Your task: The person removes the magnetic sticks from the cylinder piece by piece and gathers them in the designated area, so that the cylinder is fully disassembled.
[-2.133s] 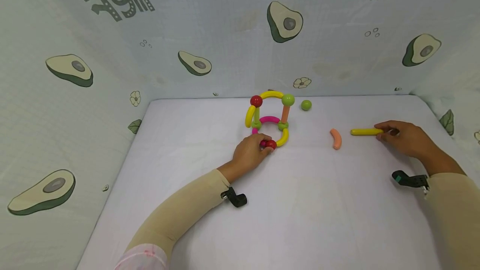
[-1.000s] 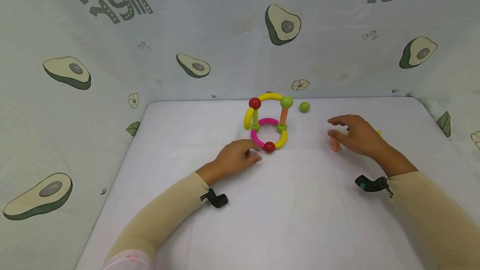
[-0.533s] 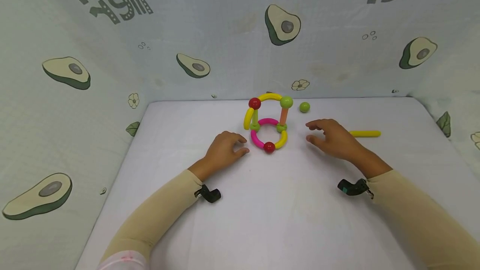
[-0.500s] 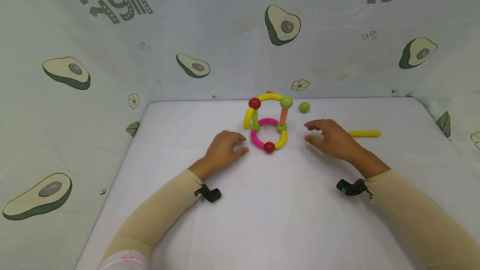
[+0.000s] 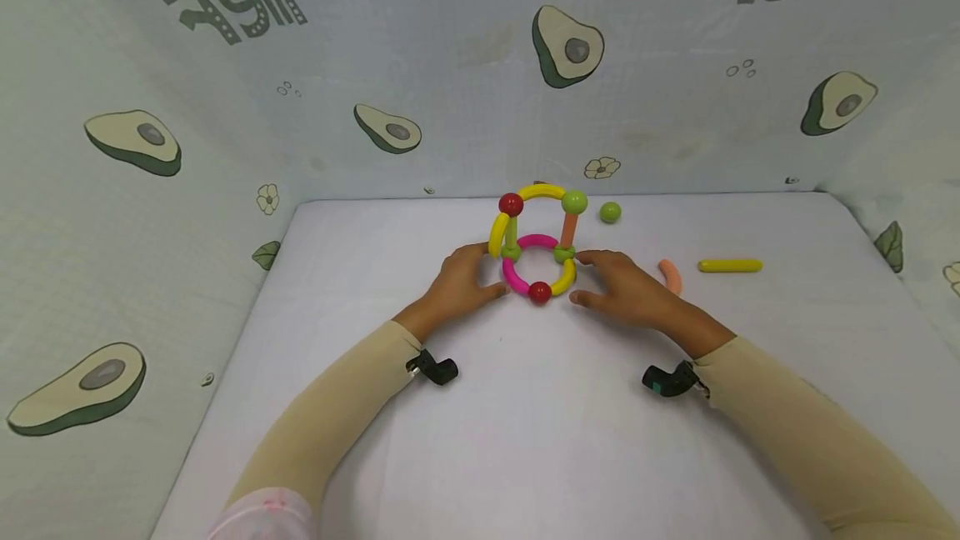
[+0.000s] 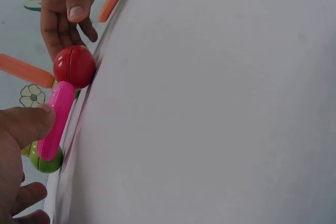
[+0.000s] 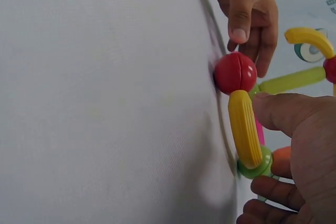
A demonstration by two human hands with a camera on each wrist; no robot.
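Observation:
A toy frame of coloured rods and balls stands on the white table, with a red ball (image 5: 540, 292) at the front of its ring-shaped base. My left hand (image 5: 461, 286) is spread at the frame's left side, its thumb by the pink curved rod (image 6: 56, 121). On the other side my right hand (image 5: 626, 290) has its thumb beside the yellow curved rod (image 7: 245, 129) and its fingers near a green ball (image 7: 256, 162). Neither hand is curled round the frame; whether the fingertips touch it is hard to tell. Upright rods carry an upper red ball (image 5: 511, 205) and green ball (image 5: 574, 202).
A loose green ball (image 5: 611, 212) lies behind the frame to the right. Beyond my right hand are a peach curved rod (image 5: 670, 276), partly covered by the hand, and a yellow straight rod (image 5: 730, 266). A printed cloth (image 5: 480, 107) hangs behind the table.
My right hand has let go of the yellow straight rod and moved left to the frame. The left hand released the front red ball, drew back, then came to the frame's left side.

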